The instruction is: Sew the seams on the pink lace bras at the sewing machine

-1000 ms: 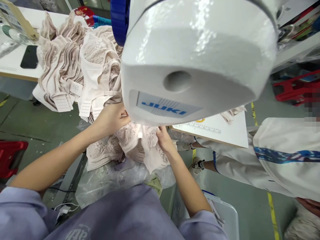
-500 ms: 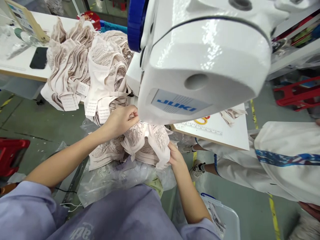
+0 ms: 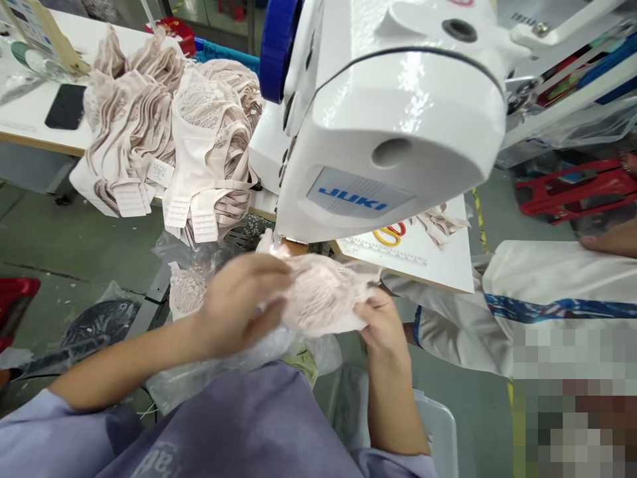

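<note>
A pale beige lace bra (image 3: 323, 299) is held up in front of the sewing machine (image 3: 398, 126), below its white head. My right hand (image 3: 383, 322) has its right end pinched between thumb and fingers. At the bra's left side is my left hand (image 3: 243, 302), smeared by motion, with thumb and fingers apart; no firm hold shows there. Another lace piece (image 3: 186, 292) lies partly behind my left wrist, on clear plastic. The needle area is mostly hidden under the machine head.
Stacked beige bras (image 3: 199, 153) lie on the white table to the left, near a black phone (image 3: 66, 106). On the right tabletop are scissors (image 3: 389, 236), a clear ruler (image 3: 393, 252) and fabric scraps (image 3: 438, 222). A person in white clothing (image 3: 562, 279) is close on the right.
The bra has moved right and turned, now showing as one spread piece. My left hand has come down and away from the machine, its fingers loosened. My right hand has shifted right with the bra.
</note>
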`<state>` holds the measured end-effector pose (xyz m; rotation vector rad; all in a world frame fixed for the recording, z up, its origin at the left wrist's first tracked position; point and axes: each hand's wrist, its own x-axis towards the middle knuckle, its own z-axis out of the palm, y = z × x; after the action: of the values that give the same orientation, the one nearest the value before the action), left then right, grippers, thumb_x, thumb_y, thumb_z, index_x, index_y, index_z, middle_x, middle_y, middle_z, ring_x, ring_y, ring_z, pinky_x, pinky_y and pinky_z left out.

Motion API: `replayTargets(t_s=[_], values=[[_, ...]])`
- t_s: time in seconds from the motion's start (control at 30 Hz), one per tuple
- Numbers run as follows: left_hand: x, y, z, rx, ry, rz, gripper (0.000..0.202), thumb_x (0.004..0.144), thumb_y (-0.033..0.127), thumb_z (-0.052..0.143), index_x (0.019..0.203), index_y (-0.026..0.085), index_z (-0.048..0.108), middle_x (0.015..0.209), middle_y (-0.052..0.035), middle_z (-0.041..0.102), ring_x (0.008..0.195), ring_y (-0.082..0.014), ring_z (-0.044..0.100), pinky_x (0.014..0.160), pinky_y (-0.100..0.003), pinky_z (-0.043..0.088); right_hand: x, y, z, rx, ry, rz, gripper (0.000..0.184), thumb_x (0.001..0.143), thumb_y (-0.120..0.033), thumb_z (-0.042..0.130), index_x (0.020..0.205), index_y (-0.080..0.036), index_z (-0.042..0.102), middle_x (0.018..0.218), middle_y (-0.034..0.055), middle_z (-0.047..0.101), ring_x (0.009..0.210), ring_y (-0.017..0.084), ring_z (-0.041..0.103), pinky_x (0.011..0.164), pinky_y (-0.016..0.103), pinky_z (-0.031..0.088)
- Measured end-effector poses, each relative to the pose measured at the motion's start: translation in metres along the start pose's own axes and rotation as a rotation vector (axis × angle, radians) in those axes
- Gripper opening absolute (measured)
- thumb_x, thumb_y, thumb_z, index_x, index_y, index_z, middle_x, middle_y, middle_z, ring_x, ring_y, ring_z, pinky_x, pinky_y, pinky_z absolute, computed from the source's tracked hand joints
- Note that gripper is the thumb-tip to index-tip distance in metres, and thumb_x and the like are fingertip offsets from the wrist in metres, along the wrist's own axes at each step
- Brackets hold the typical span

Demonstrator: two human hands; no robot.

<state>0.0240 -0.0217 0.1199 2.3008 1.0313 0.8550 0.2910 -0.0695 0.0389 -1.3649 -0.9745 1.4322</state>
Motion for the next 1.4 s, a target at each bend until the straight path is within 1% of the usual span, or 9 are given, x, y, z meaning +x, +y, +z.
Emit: replayTargets(t_s=[0.13,0.23,0.3,0.43,0.7,0.9,1.13,1.3,1.4], values=[[-0.003,0.022,0.012,-0.097,-0.357,0.095,0.051,0.085,0.047,0.067,0.129,0.024,0.056,0.116,-0.0127,0.071,0.107,-0.0313,0.067,0.097,-0.048,0.051,-0.017,-0.04,0.044,-0.297,-0.538,0.018,0.031,0.083,-0.053,0.071,0.076,-0.024,0.077,0.075,0.0029,0.074,0.071,0.022,0.068,0.069,0.034,0.053],[0.0,0.004,0.015,-0.081,-0.483,-0.139,0.036,0.087,0.052,0.064,0.099,0.018,0.067,0.07,-0.0036,0.066,0.064,-0.0214,0.062,0.062,-0.034,0.048,-0.01,-0.051,0.059,-0.397,-0.485,-0.047,0.035,0.092,-0.049,0.06,0.079,-0.021,0.076,0.071,0.001,0.07,0.066,0.016,0.062,0.064,0.026,0.047],[0.004,-0.013,0.015,-0.145,-0.455,-0.304,0.034,0.093,0.048,0.057,0.08,0.018,0.065,0.058,0.0007,0.057,0.053,-0.0147,0.053,0.052,-0.026,0.036,0.001,-0.05,0.06,-0.474,-0.342,-0.115,0.035,0.094,-0.047,0.058,0.081,-0.02,0.074,0.069,0.0009,0.067,0.066,0.016,0.058,0.063,0.025,0.043],[0.018,-0.038,0.015,-0.227,-0.187,-0.443,0.026,0.092,0.043,0.059,0.086,0.019,0.068,0.071,-0.0002,0.067,0.062,-0.0138,0.057,0.056,-0.024,0.037,0.032,-0.041,0.055,-0.506,-0.131,-0.135,0.038,0.089,-0.049,0.063,0.066,-0.019,0.062,0.06,-0.0012,0.055,0.059,0.013,0.048,0.057,0.025,0.035],[0.046,-0.059,0.024,-0.161,0.007,-0.481,0.01,0.084,0.027,0.061,0.082,0.017,0.063,0.072,0.0005,0.064,0.069,-0.0156,0.057,0.061,-0.026,0.038,0.072,-0.025,0.052,-0.331,-0.122,-0.057,0.057,0.083,-0.059,0.068,0.054,-0.02,0.038,0.053,-0.0065,0.031,0.052,0.008,0.03,0.052,0.024,0.027],[0.054,-0.074,0.032,-0.137,0.117,-0.354,0.005,0.078,0.017,0.055,0.073,0.017,0.057,0.067,0.0019,0.058,0.068,-0.0152,0.054,0.065,-0.026,0.04,0.083,-0.024,0.048,-0.244,-0.154,-0.193,0.028,0.084,-0.047,0.073,0.077,-0.02,0.071,0.092,0.0017,0.073,0.096,0.02,0.067,0.093,0.032,0.048],[0.058,-0.08,0.035,-0.09,0.182,-0.296,0.008,0.073,0.01,0.055,0.074,0.018,0.055,0.065,0.0028,0.059,0.068,-0.0161,0.056,0.073,-0.029,0.045,0.09,-0.021,0.046,-0.256,-0.151,-0.223,0.031,0.081,-0.05,0.075,0.097,-0.023,0.078,0.105,0.0027,0.077,0.107,0.025,0.069,0.099,0.037,0.05],[0.053,-0.073,0.028,-0.092,0.11,-0.343,0.005,0.079,0.013,0.056,0.076,0.017,0.058,0.065,0.0025,0.058,0.066,-0.0144,0.056,0.064,-0.025,0.041,0.086,-0.019,0.048,-0.266,-0.154,-0.148,0.036,0.081,-0.056,0.073,0.076,-0.02,0.071,0.077,0.0012,0.071,0.08,0.021,0.066,0.075,0.03,0.051],[0.045,-0.073,0.023,-0.071,0.08,-0.408,0.005,0.085,0.019,0.057,0.084,0.017,0.061,0.07,0.0008,0.062,0.065,-0.014,0.057,0.061,-0.025,0.041,0.081,-0.017,0.048,-0.277,-0.127,-0.067,0.049,0.08,-0.059,0.071,0.059,-0.019,0.054,0.056,-0.0024,0.053,0.057,0.013,0.05,0.055,0.024,0.038]])
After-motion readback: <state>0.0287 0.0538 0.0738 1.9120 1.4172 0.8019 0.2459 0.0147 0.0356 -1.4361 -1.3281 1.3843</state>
